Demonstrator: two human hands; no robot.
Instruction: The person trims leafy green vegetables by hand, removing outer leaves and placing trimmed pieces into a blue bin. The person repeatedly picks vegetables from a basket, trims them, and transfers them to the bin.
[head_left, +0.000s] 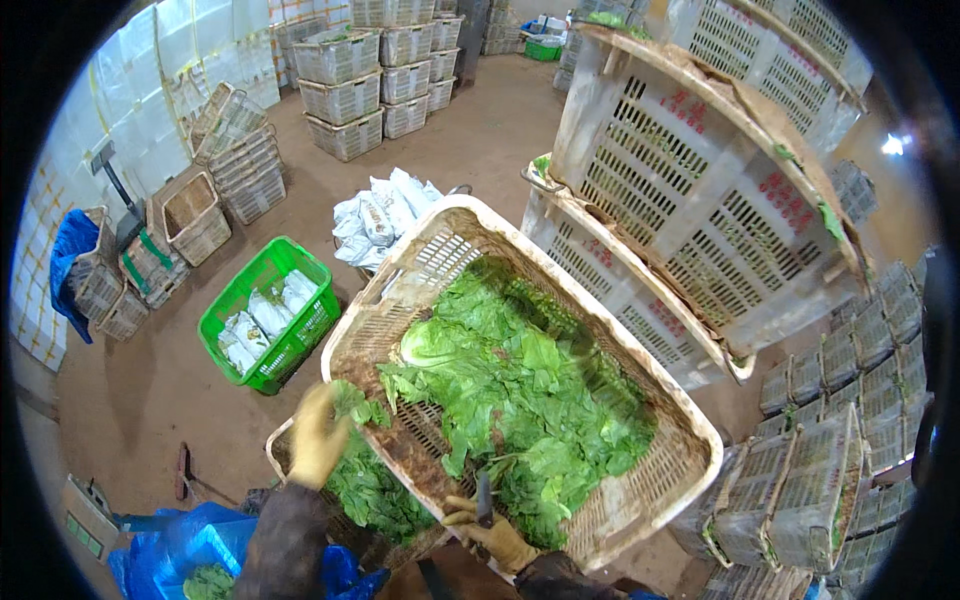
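A large worn plastic crate (637, 510) stands tilted in front of me, with leafy green lettuce (517, 367) heaped in it. My right hand (499, 536), in a yellow glove, is at the crate's near side and grips a knife (484, 499), its dark blade pointing up. Past the crate's left edge is my left hand (319, 439), gloved too and blurred. Loose green leaves (361, 409) lie right by its fingers; whether it holds them is unclear. Lower down, a second crate (281, 448) with more greens (375, 487) is partly hidden beneath the big one.
A green basket (266, 375) holds white packages (270, 313). More white bags (382, 214) are piled behind the crate. Tall stacked crates (675, 187) rise close on the right. Blue plastic sheeting (180, 544) lies at lower left, and a platform scale (112, 169) stands by the wall.
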